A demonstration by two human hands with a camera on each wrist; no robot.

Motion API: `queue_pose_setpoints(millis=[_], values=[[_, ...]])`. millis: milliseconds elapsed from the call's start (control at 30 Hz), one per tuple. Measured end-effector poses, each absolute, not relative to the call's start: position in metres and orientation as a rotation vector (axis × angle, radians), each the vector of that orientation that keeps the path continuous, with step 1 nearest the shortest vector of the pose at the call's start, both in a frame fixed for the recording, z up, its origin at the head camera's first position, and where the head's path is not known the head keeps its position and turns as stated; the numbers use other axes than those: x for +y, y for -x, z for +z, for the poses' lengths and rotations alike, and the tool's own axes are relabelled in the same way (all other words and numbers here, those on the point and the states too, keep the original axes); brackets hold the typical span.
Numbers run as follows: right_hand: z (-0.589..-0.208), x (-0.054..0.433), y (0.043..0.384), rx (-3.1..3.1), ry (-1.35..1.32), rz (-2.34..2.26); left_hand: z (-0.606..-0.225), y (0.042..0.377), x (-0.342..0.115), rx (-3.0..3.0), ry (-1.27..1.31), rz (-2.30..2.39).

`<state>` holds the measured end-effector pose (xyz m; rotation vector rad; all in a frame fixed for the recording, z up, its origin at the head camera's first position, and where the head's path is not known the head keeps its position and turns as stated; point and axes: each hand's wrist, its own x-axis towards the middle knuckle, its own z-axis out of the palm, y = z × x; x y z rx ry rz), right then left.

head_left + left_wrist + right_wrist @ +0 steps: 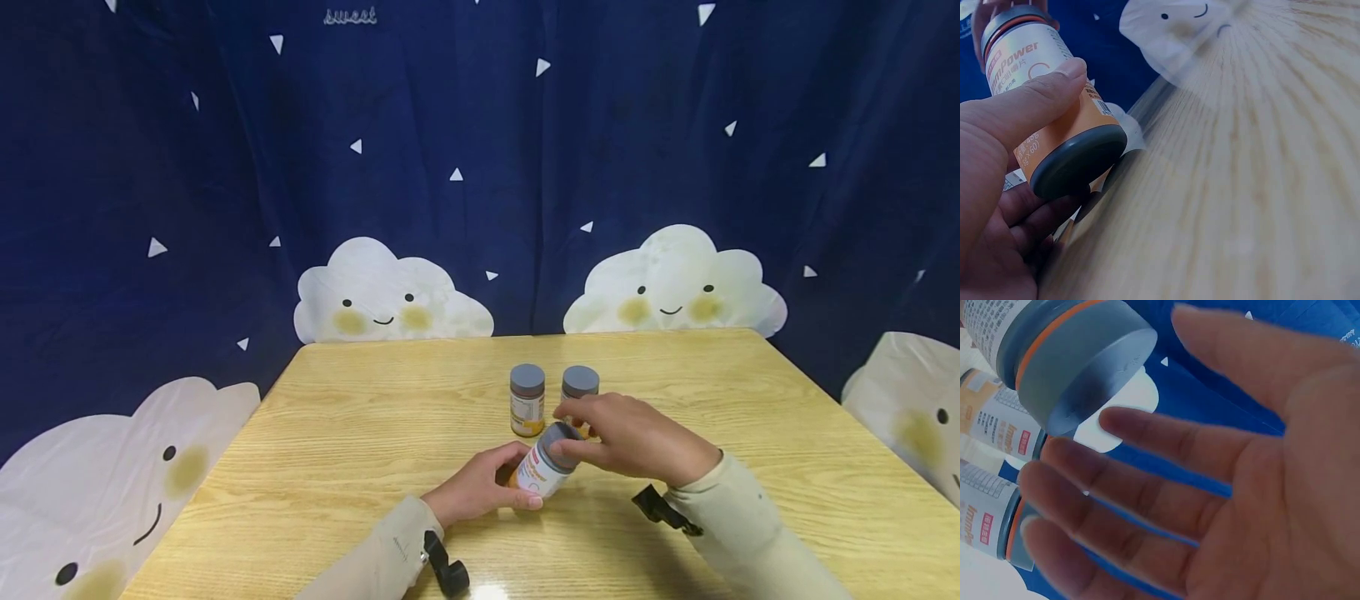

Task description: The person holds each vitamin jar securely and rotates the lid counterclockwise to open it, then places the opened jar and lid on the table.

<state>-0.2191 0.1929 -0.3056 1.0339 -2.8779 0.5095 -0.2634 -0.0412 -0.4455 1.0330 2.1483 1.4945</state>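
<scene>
The person's left hand [480, 487] has hold of a tilted bottle [542, 473], its thumb [1041, 94] pressed across the printed label and its other fingers behind and below, parted only by the bottle's width. The bottle leans between the two hands: its dark base [1082, 164] sits just above the left hand's lower fingers, and its grey cap [558, 444] points up towards the right hand [637, 437]. The white label, with orange below it, shows beside the left thumb.

The right hand is wide open and grips nothing. Its thumb stands well apart from the other fingers [1141, 489], which are spread and gently bent, with the cap just beyond their tips. Whether any fingertip brushes the cap cannot be told.

Beyond the fingers of both hands, two similar bottles stand upright on the counter [337, 417]. The plain-sight one [527, 408] is just past the left hand's fingers and the tilted bottle; the half-hidden one [581, 381] is directly behind the right hand's fingers, which cover its lower part. Both have grey caps.

Behind the fingers' side of each wrist come pale sleeves [375, 554] with black straps [444, 567]. Far beyond the fingers hangs a navy curtain [412, 108] with smiling white clouds [393, 292].
</scene>
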Motion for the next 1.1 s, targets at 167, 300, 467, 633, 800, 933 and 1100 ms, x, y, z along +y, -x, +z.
queue_pose_setpoints(millis=[167, 300, 467, 633, 800, 933, 1100], values=[[-0.3078, 0.1927, 0.2188, -2.913, -0.881, 0.511, -0.4472, 0.2634, -0.0410, 2.140, -1.042, 1.500], [-0.3098, 0.1911, 0.2189, -2.905, -0.840, 0.484, -0.4488, 0.2637, -0.0410, 2.123, -1.047, 1.507], [-0.3127, 0.1907, 0.2210, -2.882, -0.898, 0.494, -0.4486, 0.2641, -0.0404, 2.150, -1.037, 1.495], [-0.3141, 0.1926, 0.2237, -2.862, -0.975, 0.529, -0.4470, 0.2638, -0.0402, 2.175, -1.027, 1.474], [-0.3135, 0.1945, 0.2244, -2.867, -1.028, 0.588, -0.4470, 0.2636, -0.0402, 2.187, -1.029, 1.469], [-0.3114, 0.1953, 0.2238, -2.883, -1.068, 0.623, -0.4479, 0.2641, -0.0402, 2.201, -1.043, 1.467], [-0.3070, 0.1967, 0.2231, -2.885, -1.138, 0.600, -0.4479, 0.2645, -0.0405, 2.195, -1.059, 1.471]])
